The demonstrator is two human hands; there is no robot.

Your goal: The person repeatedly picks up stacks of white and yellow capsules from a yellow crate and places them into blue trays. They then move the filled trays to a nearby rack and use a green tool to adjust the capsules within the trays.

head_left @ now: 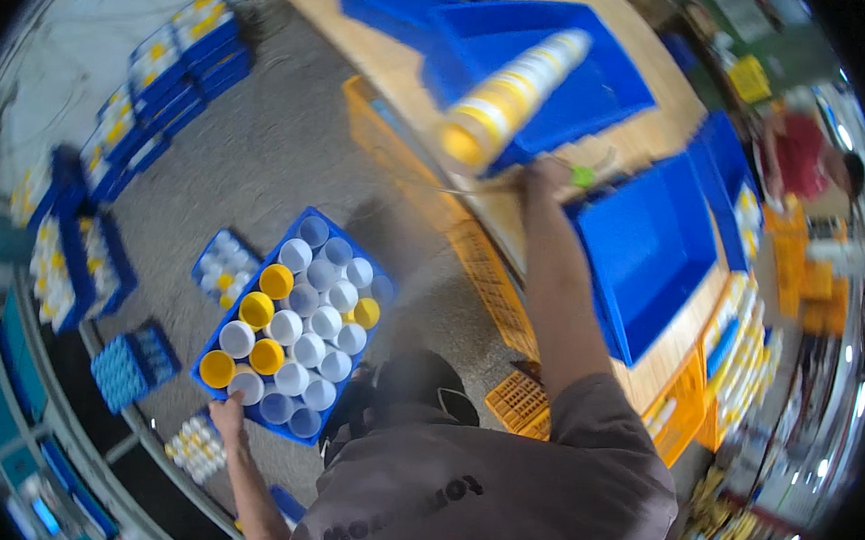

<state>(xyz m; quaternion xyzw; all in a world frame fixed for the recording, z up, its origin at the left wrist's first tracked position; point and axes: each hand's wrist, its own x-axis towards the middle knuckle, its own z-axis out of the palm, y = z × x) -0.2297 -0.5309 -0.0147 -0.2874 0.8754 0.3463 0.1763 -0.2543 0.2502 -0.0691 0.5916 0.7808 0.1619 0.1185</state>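
My left hand [227,414] grips the near left corner of a blue crate [209,340]. Inside stand white and yellow round cups [286,327], their open ends up, in rows; several look translucent. My right arm reaches across a wooden table, where my right hand [550,174] is blurred and its fingers are hard to make out. Beside it is a small bright green object [583,176], its kind unclear. Just beyond that hand, a long nested stack of white and yellow cups [510,100] slants over a blue tray [605,91], smeared by motion.
Another blue tray [654,260] lies on the wooden table [672,362], right of my arm. Orange crates [492,284] stand under its edge. Filled blue crates [110,147] line the floor at left. A co-worker in red [805,156] is at far right.
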